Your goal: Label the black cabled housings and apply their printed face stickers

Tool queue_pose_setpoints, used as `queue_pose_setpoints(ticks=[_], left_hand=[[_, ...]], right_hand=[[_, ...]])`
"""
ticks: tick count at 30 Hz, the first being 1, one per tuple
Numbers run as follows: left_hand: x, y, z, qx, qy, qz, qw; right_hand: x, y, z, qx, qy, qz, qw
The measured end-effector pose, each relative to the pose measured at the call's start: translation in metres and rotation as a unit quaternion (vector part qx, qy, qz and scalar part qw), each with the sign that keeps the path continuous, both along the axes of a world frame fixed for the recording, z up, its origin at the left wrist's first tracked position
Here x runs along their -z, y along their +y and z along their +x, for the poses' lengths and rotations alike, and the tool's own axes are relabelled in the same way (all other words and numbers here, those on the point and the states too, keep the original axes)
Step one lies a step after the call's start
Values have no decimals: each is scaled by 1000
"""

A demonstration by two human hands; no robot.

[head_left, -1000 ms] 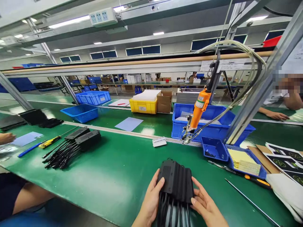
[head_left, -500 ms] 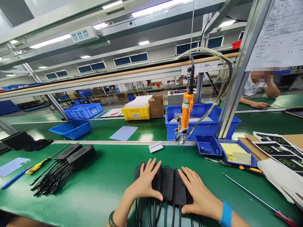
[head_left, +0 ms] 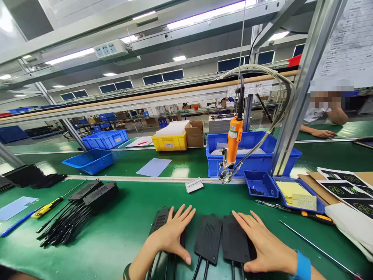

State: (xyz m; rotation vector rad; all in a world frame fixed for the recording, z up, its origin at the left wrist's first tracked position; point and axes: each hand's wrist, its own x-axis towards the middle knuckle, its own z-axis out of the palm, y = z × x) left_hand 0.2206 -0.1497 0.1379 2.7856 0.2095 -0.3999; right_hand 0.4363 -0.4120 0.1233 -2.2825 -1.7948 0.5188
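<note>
Several flat black plastic boxes with cables lie in a row on the green bench in front of me. My left hand rests, fingers spread, over the left-hand black box, covering much of it. Between my hands sits a black box with vent slots, untouched, its two cables toward me. My right hand lies with fingers apart on the right-hand black box; more black casing shows under that palm. Neither hand grips anything.
A pile of cabled black boxes lies left, beside a yellow-handled screwdriver. An orange electric screwdriver hangs above the bench before a blue bin. A small blue tray and a long screwdriver are on the right.
My hands have moved apart, the right one further right. The black boxes, bunched together before, are now spread with gaps between them.
</note>
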Motion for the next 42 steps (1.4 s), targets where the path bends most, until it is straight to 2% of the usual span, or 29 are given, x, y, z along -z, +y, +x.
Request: queue_pose_setpoints(ticks=[5,7,10,13,15,16,17,18,22,27,31,34,36,39,42], left_hand=[[18,-30,29,107,-86,-36,990],[25,-36,34,99,-114,-33,988],[28,-33,29,62,-129,-4,990],[24,-13,9,37,-117,30,992],[22,9,-10,-34,-109,57,992],[22,20,-21,-89,-101,58,989],[23,31,-31,-140,-98,45,984],[25,41,-41,-163,-96,37,981],[37,70,-71,-173,-114,-5,978],[52,82,-85,-187,-191,-47,962],[65,72,-77,-204,-258,-82,941],[71,56,-62,-213,-285,-106,929],[75,40,-51,-215,-294,-121,924],[79,11,-36,-210,-299,-147,919],[76,-17,-22,-169,-264,-138,939]], right_hand=[[0,21,-31,23,-23,-65,997],[5,16,-32,45,-41,-94,994],[16,-2,-20,71,-65,-81,992],[26,-20,-7,83,-75,-55,992],[32,-24,-4,78,-73,-40,994],[34,-24,-5,72,-71,-31,994],[36,-21,-7,66,-70,-22,995],[37,-17,-11,62,-70,-13,996],[35,7,-25,48,-65,-2,997],[40,18,-32,32,-88,15,995],[58,12,-37,95,-131,29,986],[69,1,-33,103,-142,50,983],[73,-12,-20,93,-137,71,984],[77,-44,15,60,-120,102,986],[79,-77,49,27,-123,138,982]])
